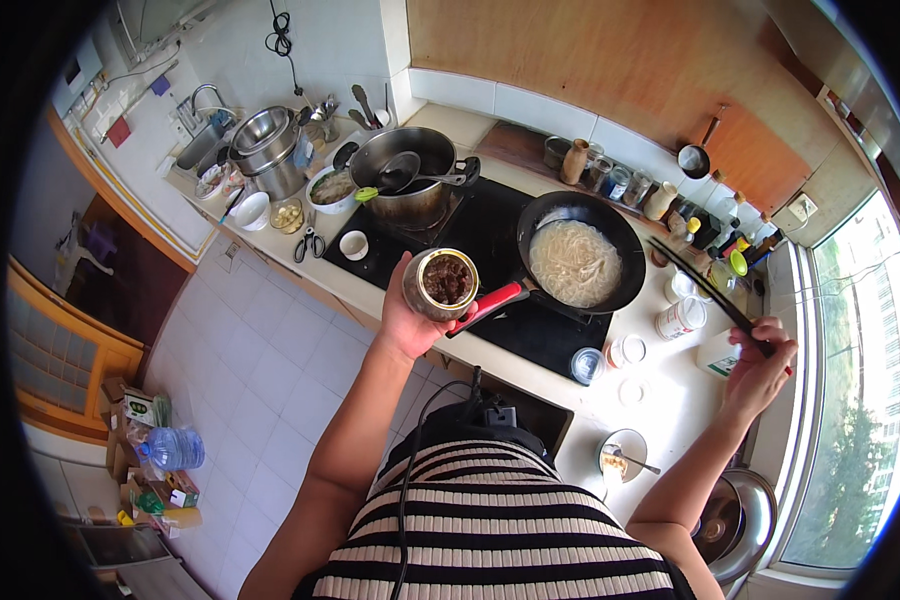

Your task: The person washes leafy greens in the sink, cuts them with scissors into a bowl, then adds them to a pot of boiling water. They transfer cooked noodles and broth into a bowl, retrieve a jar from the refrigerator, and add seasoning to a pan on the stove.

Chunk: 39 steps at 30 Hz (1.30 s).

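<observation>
My left hand holds an uncapped glass jar of dark brown sauce near the red handle of a black wok. Pale noodles in cloudy liquid lie in the wok, on the black cooktop. On the right, my right hand grips a pair of dark chopsticks, their tips pointing up and left beyond the wok's right rim. A large steel pot with a ladle laid in it stands left of the wok.
Spice jars and bottles line the back ledge. Plastic tubs stand right of the cooktop; a bowl with a spoon is nearer me. At the left are a white cup, black scissors, bowls and stacked steel basins.
</observation>
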Motion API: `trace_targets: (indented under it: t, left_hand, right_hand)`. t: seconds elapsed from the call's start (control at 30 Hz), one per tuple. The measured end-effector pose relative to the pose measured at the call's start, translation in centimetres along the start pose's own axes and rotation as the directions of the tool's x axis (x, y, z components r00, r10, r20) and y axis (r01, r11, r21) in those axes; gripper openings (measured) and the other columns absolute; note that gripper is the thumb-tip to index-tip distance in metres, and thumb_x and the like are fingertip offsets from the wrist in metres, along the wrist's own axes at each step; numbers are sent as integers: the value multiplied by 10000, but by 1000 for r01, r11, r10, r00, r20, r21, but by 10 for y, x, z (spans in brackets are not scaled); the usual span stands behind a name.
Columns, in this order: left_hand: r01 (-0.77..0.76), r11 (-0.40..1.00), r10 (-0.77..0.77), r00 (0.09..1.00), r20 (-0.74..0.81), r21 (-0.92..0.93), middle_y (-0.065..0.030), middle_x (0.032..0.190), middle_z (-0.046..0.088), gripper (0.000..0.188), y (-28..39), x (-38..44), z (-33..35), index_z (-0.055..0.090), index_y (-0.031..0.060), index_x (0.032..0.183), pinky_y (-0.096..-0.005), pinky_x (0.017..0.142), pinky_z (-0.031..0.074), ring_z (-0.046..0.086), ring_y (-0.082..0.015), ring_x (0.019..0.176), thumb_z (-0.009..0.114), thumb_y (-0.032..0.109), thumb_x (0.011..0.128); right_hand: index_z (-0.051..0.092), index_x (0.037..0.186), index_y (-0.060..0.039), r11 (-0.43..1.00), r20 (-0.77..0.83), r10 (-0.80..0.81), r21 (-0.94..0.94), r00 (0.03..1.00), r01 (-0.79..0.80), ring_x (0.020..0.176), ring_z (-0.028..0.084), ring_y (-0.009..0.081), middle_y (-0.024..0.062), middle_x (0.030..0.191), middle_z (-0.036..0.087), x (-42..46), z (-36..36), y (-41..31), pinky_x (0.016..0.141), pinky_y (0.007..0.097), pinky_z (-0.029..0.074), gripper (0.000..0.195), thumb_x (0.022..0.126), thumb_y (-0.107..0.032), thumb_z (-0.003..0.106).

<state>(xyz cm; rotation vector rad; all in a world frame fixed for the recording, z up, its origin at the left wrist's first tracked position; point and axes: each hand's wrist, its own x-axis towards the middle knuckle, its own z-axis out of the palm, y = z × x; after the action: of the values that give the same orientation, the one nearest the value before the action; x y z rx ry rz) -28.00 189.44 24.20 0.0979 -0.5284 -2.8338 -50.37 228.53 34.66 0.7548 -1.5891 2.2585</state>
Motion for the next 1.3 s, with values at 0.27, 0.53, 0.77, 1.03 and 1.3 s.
trace_targets:
  t: [0.27, 0.53, 0.77, 1.03, 1.3]
  left_hand:
    - [-6, 991, 14, 998, -53, 137, -116, 1053, 693, 630, 9, -24, -7, 597, 87, 1216, -383, 508, 591, 707, -281, 834, 369, 614, 955]
    - [-92, 972, 135, 972, -191, 218, -95, 1038, 698, 622, 7, -42, -14, 617, 96, 1196, -387, 510, 553, 690, -259, 822, 348, 608, 966]
    - [-128, 962, 203, 927, -315, 243, -66, 1036, 705, 573, 10, -40, -12, 641, 93, 1157, -388, 557, 579, 698, -218, 842, 393, 576, 974]
    - [-16, 963, 79, 972, -224, 269, -61, 1019, 708, 578, 13, -39, -8, 650, 96, 1147, -363, 527, 581, 702, -205, 849, 403, 586, 965]
    - [53, 957, 21, 968, -251, 284, -60, 965, 713, 568, 8, -34, -14, 650, 91, 1121, -356, 446, 558, 709, -205, 783, 416, 582, 961]
  right_hand:
    - [524, 942, 31, 863, 345, 222, 366, 912, -349, 748, 672, 311, 166, 939, 544, -61, 104, -10, 643, 380, 584, 365, 1050, -290, 390]
    - [562, 969, 70, 840, 462, 357, 220, 812, -495, 704, 704, 324, 214, 806, 663, -77, 142, -3, 650, 402, 615, 444, 1048, -324, 375]
    - [593, 973, 90, 925, 540, 295, 45, 789, -376, 766, 702, 283, 182, 854, 647, -74, 164, -13, 693, 358, 605, 450, 1043, -321, 423]
    - [639, 882, 62, 995, 516, 96, -17, 851, -102, 750, 650, 226, 157, 845, 658, -87, 165, -17, 720, 322, 520, 382, 1017, -266, 497]
    - [685, 871, 29, 967, 696, -39, -154, 717, 202, 747, 646, 266, 157, 826, 657, -89, 169, -34, 687, 319, 516, 207, 935, -131, 571]
